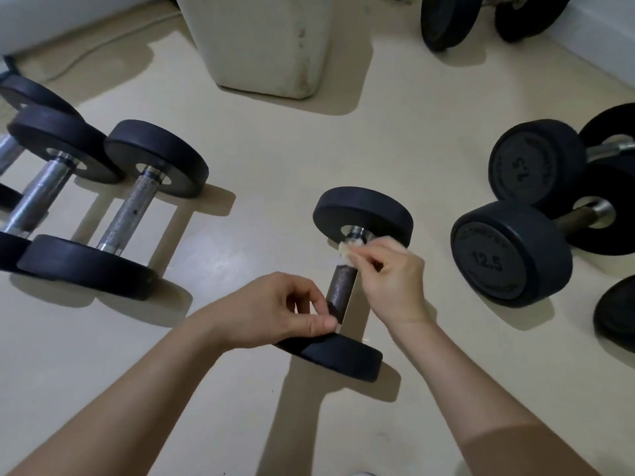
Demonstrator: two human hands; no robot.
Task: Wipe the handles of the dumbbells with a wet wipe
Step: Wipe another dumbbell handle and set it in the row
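On the middle of the pale cream floor (275,149) lies one black round-plated dumbbell (362,214), one plate towards the person and the other away. Its dark, rough metal handle (343,286) runs between them.

The right hand (395,280) pinches a small crumpled white wet wipe (346,250) in its fingertips and holds it against the far end of that handle, just beside the far plate. The left hand (271,310) has its fingers curled, thumb and forefinger closing on the near end of the handle, with the thumb lying along the rim of the near plate.

Towards the left edge of the floor lie three more black-plated dumbbells with grey steel bars, side by side: the nearest one (127,214), a second (41,194) touching it, and a third (34,94) partly cut off.

Towards the right edge lie two black dumbbells with their plate faces turned this way, one marked 12.5 (512,254) and one marked 7.5 (536,166) just behind it. A further black plate (615,310) shows at the lower right edge. Another black pair of plates (446,18) stands at the far right corner.

At the far edge stands one cream, square-sided block (261,42), its top cut off. Whether it holds anything cannot be told.
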